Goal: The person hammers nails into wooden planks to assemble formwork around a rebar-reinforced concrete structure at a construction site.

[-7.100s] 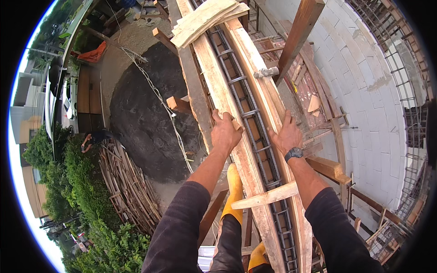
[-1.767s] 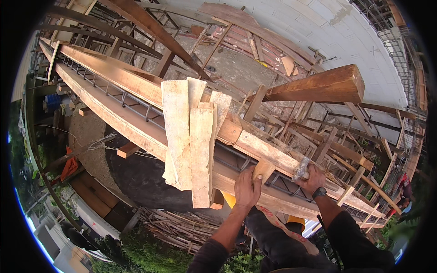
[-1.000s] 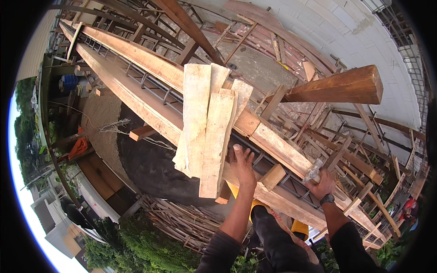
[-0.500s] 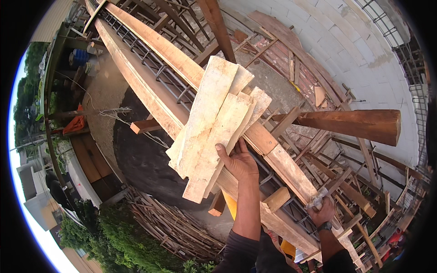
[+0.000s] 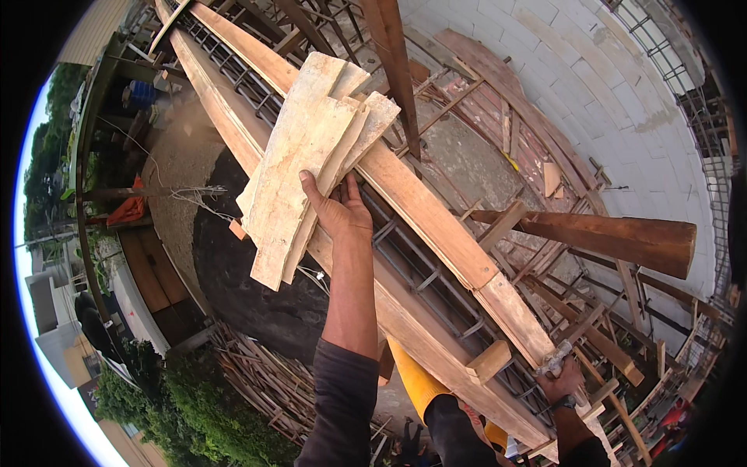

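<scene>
Head cam, L of fisheye pair, faces down: L hand [image 5: 343, 215] & R hand [image 5: 562, 380] near, ground [image 5: 233, 272] well below, wall [image 5: 607, 117] upper R.

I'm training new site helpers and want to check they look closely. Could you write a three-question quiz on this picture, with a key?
1. Which hand grips the stack of pale boards, and where is its thumb?

2. True or false: the hammer lies on top of that stack.

3. Where does the steel bar cage run, relative to the two long wooden sides?
A) Above both
B) Between them
C) Outside both

Key:
1. The left hand; its thumb rests on top of the boards.
2. False; the hammer is well away from the stack, at the right hand.
3. B
</scene>
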`<act>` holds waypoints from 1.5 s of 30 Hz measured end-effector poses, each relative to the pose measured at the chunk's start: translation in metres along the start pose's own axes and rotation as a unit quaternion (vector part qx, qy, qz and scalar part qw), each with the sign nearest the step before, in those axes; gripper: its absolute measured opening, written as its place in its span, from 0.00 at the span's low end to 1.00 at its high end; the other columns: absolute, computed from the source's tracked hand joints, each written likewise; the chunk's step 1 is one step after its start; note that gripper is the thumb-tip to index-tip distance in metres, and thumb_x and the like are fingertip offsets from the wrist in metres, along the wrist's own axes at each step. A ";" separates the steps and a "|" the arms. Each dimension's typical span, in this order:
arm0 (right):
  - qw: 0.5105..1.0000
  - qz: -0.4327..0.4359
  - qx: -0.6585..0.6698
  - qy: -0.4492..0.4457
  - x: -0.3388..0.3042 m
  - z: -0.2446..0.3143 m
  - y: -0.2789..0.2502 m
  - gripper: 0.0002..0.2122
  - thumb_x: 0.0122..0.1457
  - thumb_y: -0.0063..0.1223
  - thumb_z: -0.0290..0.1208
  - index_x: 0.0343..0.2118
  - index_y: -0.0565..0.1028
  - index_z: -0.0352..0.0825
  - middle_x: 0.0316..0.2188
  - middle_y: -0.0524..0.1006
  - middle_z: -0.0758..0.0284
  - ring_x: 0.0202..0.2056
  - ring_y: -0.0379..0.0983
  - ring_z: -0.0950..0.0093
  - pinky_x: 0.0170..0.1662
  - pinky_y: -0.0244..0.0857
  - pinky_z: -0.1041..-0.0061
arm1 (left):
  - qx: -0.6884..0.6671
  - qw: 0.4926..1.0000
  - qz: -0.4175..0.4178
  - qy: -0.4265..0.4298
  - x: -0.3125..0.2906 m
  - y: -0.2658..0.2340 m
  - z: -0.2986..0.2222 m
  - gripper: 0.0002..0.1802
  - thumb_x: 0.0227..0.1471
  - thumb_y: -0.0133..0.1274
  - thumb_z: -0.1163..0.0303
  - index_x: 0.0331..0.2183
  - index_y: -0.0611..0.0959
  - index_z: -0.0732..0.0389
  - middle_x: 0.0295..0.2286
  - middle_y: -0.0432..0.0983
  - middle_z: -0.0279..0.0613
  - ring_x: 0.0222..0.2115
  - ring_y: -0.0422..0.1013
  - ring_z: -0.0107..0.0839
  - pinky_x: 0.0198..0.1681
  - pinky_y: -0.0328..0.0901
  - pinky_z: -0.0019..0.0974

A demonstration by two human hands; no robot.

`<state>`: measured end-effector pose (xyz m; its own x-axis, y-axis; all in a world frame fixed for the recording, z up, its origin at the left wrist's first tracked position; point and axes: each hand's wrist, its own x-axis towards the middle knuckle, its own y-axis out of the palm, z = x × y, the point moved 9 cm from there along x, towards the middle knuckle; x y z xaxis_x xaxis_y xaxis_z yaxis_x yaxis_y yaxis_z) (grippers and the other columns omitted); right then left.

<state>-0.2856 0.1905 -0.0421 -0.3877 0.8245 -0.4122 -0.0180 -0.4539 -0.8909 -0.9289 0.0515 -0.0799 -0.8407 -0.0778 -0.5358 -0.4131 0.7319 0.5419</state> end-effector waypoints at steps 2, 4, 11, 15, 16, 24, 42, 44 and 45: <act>1.000 -0.009 -0.019 -0.003 0.002 -0.011 -0.012 0.36 0.33 0.75 0.46 0.46 0.72 0.33 0.39 0.76 0.52 0.41 0.73 0.49 0.44 0.68 0.51 | -0.005 1.000 0.016 -0.009 0.026 0.023 0.006 0.61 0.42 0.73 0.44 0.65 0.56 0.61 0.57 0.60 0.51 0.61 0.61 0.45 0.67 0.62 0.46; 1.000 0.005 -0.015 -0.022 -0.003 -0.003 0.013 0.39 0.33 0.77 0.48 0.48 0.71 0.33 0.39 0.76 0.52 0.41 0.74 0.49 0.44 0.69 0.52 | 0.003 1.000 0.019 0.012 0.056 0.037 -0.029 0.58 0.45 0.72 0.46 0.65 0.57 0.60 0.58 0.60 0.50 0.61 0.60 0.45 0.67 0.61 0.49; 0.999 0.000 -0.030 -0.015 -0.004 -0.023 0.007 0.41 0.33 0.73 0.54 0.48 0.71 0.31 0.40 0.76 0.52 0.42 0.73 0.47 0.45 0.68 0.52 | 0.195 0.969 0.062 -0.136 0.060 0.033 -0.029 0.57 0.52 0.65 0.43 0.65 0.54 0.69 0.58 0.59 0.56 0.59 0.62 0.50 0.63 0.64 0.48; 1.000 0.010 -0.019 -0.021 0.002 -0.014 0.004 0.36 0.35 0.70 0.47 0.47 0.71 0.30 0.40 0.74 0.51 0.43 0.72 0.46 0.46 0.67 0.52 | 0.747 0.554 0.325 0.175 0.005 0.032 -0.033 0.25 0.59 0.60 0.49 0.28 0.76 0.63 0.26 0.72 0.37 0.31 0.72 0.32 0.36 0.69 0.39; 0.999 0.033 -0.005 -0.009 0.004 -0.008 0.007 0.35 0.36 0.70 0.45 0.46 0.71 0.29 0.40 0.74 0.50 0.43 0.71 0.45 0.46 0.67 0.51 | 0.757 0.343 0.449 0.329 -0.019 0.040 -0.032 0.23 0.56 0.62 0.50 0.25 0.77 0.61 0.25 0.72 0.40 0.30 0.73 0.38 0.36 0.66 0.44; 0.996 0.059 -0.033 0.050 -0.010 -0.050 0.029 0.38 0.48 0.65 0.50 0.56 0.69 0.24 0.47 0.74 0.40 0.48 0.70 0.39 0.50 0.66 0.46 | 0.812 0.336 0.414 0.237 -0.019 0.032 -0.009 0.25 0.52 0.58 0.46 0.17 0.83 0.56 0.15 0.76 0.44 0.23 0.74 0.45 0.43 0.67 0.43; 0.998 0.004 0.003 -0.062 0.018 0.002 0.005 0.36 0.29 0.68 0.60 0.35 0.74 0.31 0.32 0.74 0.57 0.35 0.73 0.53 0.37 0.67 0.55 | 0.840 0.220 0.390 0.305 -0.008 0.020 -0.002 0.25 0.49 0.64 0.59 0.12 0.71 0.57 0.14 0.70 0.41 0.20 0.68 0.46 0.33 0.60 0.47; 0.999 0.015 -0.004 -0.042 0.013 -0.008 0.007 0.39 0.29 0.65 0.65 0.37 0.75 0.32 0.34 0.75 0.58 0.37 0.74 0.54 0.40 0.68 0.56 | 0.851 0.206 0.391 0.283 -0.012 0.024 0.006 0.25 0.50 0.64 0.59 0.12 0.70 0.57 0.14 0.69 0.41 0.20 0.68 0.46 0.34 0.60 0.47; 0.999 0.029 -0.013 -0.025 0.007 -0.015 0.008 0.41 0.29 0.64 0.69 0.38 0.75 0.34 0.36 0.76 0.60 0.39 0.75 0.55 0.42 0.68 0.56 | 0.858 0.200 0.386 0.273 -0.013 0.023 0.009 0.26 0.50 0.64 0.59 0.12 0.69 0.57 0.14 0.69 0.41 0.21 0.68 0.46 0.34 0.60 0.47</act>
<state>-0.2743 0.1976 -0.0547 -0.4323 0.7791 -0.4540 0.0298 -0.4908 -0.8708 -0.9245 0.0751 -0.0665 -0.5293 0.7873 -0.3161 0.2482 -0.2126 -0.9451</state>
